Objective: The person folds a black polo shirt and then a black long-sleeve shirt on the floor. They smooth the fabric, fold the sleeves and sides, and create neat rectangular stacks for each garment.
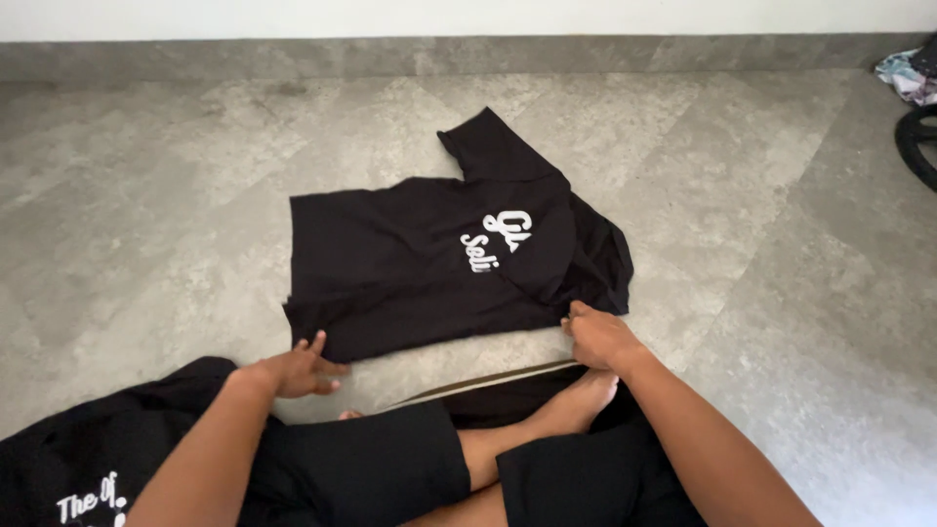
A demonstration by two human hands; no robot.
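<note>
1. Nearest the camera: crossed bare legs in black shorts (390, 468), one bare foot (576, 400) tucked under the right forearm.
2. At bottom left, beside the left arm: a second black cloth garment with white cursive lettering (68, 468), lying rumpled on the floor and partly cut off by the frame edge.
3. Under the right knee: a dark cloth with a pale olive stripe along its edge (488, 383), lying between the legs and the shirt.
4. Spread on the grey stone-pattern tiled floor (146, 195), just ahead of the legs: a black short-sleeved cotton T-shirt with white script print (420, 263), one side folded over so the print is partly covered; one sleeve pointing up towards the wall.
5. Left hand (298, 369): at the shirt's near left corner, fingers loosely spread and touching the hem; grip open, nothing pinched that can be seen.
6. Right hand (597, 337): at the shirt's near right edge, fingers curled down onto the folded fabric; grip closed on the cloth edge.
7. Print on the shirt: white cursive letters, near the middle, half hidden by the fold.
8. Far right edge: a crumpled pale patterned cloth (903, 73) and part of a black curved object (916, 146), well apart from the shirt.
9. Along the top: a grey skirting strip (390, 54) below a white wall.
</note>
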